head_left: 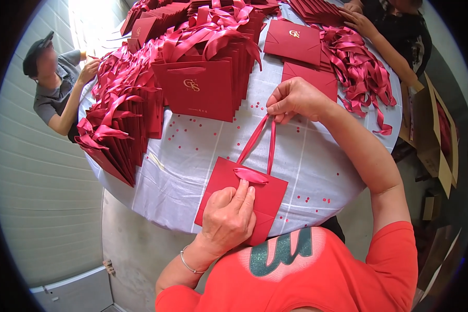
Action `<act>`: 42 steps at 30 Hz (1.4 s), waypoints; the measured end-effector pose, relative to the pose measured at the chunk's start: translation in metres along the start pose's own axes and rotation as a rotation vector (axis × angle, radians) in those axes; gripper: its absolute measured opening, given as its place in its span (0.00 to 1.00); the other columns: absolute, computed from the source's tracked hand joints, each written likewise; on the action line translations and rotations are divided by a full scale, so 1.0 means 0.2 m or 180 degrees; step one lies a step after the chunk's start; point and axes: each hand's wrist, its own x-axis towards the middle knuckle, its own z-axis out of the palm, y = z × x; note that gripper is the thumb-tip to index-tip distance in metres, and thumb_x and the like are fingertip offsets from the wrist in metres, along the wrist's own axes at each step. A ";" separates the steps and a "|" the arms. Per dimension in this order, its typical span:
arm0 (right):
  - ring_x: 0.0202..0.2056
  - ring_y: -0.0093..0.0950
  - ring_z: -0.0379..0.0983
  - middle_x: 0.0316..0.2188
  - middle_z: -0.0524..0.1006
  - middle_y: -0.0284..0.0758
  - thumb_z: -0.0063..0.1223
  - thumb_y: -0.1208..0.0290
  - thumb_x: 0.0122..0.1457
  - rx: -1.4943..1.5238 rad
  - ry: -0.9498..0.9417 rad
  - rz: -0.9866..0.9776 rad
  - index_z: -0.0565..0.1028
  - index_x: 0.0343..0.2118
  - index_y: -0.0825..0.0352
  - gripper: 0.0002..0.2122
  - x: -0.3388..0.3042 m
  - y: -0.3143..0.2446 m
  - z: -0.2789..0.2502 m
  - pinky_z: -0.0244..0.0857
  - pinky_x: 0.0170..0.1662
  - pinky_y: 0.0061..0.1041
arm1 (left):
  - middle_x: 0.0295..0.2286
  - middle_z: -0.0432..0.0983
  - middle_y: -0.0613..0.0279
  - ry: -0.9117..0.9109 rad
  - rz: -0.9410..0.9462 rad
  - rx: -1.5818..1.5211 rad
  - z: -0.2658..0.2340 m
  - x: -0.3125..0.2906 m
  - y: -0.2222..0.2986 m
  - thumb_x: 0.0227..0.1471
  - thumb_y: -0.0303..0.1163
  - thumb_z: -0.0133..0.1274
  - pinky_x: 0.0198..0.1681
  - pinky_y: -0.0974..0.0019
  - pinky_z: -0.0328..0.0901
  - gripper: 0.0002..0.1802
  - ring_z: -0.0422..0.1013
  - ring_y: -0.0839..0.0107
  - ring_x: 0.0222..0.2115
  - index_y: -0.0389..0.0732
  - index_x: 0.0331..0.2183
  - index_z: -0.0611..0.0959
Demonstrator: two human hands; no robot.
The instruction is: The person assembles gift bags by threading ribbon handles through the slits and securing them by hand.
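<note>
A flat red paper bag (268,200) lies at the near edge of the round table (192,156). My left hand (228,216) presses down on it, fingertips at the ribbon's loop near the bag's top edge. My right hand (294,99) pinches both ends of the red satin ribbon (260,143) and holds them taut, pulled away from the bag.
Rows of finished red bags with ribbon handles (203,83) fill the far half of the table, with another row (117,140) at the left. Loose ribbons (359,67) and flat bags (294,41) lie at right. One person (57,83) sits left, another (395,31) far right. An open cardboard box (434,140) stands at the right.
</note>
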 end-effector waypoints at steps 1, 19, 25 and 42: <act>0.24 0.22 0.78 0.25 0.80 0.36 0.65 0.78 0.52 0.0041 -0.0016 -0.0034 0.79 0.32 0.72 0.06 0.00 0.00 0.00 0.76 0.27 0.20 | 0.40 0.81 0.48 0.0017 0.0009 0.0006 0.00 0.00 0.00 0.38 0.23 0.58 0.35 0.63 0.68 0.18 0.73 0.62 0.30 0.31 0.37 0.84; 0.25 0.20 0.78 0.25 0.80 0.35 0.63 0.77 0.54 0.1571 -0.0904 -0.1500 0.79 0.33 0.73 0.06 -0.81 -0.40 0.27 0.73 0.28 0.17 | 0.47 0.73 0.50 0.0559 -0.0328 -0.0386 -0.23 0.12 0.18 0.30 0.56 0.73 0.54 0.48 0.61 0.54 0.71 0.53 0.47 0.34 0.53 0.70; 0.25 0.19 0.78 0.23 0.79 0.34 0.60 0.80 0.52 0.2456 -0.1265 -0.1984 0.77 0.29 0.73 0.04 -1.02 -0.53 0.55 0.72 0.27 0.19 | 0.45 0.76 0.50 -0.0341 -0.0501 -0.1837 -0.18 -0.12 0.17 0.31 0.37 0.69 0.49 0.56 0.68 0.44 0.73 0.60 0.47 0.35 0.53 0.73; 0.32 0.34 0.79 0.29 0.81 0.41 0.62 0.68 0.50 -0.2482 0.2318 -0.0876 0.82 0.31 0.68 0.09 -0.60 0.19 -0.50 0.70 0.37 0.32 | 0.42 0.76 0.42 -0.0451 -0.0893 -0.0687 -0.15 0.16 -0.16 0.45 0.28 0.63 0.50 0.55 0.66 0.28 0.72 0.46 0.44 0.31 0.48 0.75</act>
